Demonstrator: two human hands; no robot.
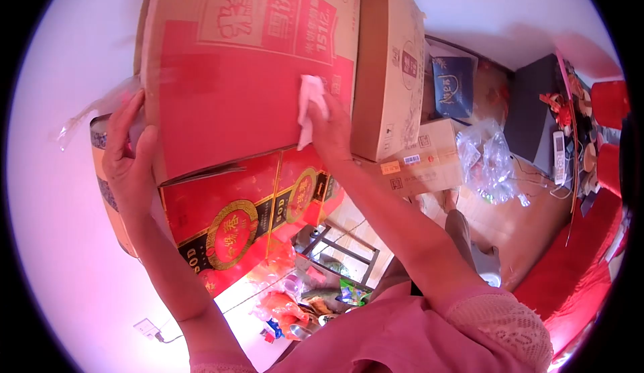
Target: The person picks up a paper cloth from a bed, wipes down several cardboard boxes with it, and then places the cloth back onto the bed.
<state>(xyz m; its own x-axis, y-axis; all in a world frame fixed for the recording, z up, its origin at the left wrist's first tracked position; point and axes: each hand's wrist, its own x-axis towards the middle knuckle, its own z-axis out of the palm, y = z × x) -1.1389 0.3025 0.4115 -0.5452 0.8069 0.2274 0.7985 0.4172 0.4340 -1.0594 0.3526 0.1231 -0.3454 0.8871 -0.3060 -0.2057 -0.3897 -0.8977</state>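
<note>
A large cardboard box [248, 98] with a red printed side stands before me on top of a red and gold carton [231, 232]. My right hand [331, 128] presses a crumpled pale pink cloth [310, 101] against the red side of the large box, near its lower right. The fingers are closed on the cloth. At the box's left edge rests my left hand [131, 155], thumb and fingers apart, with nothing seen in it. Part of the left palm's contact with the box is hidden.
Another tall cardboard box [392, 64] stands to the right, above a smaller carton [422, 158]. Farther right are a blue box [453, 88] and a clear plastic bag [490, 162]. Below lie a dark stool frame [342, 252] and orange bags [282, 309]. A wall socket [146, 328] is lower left.
</note>
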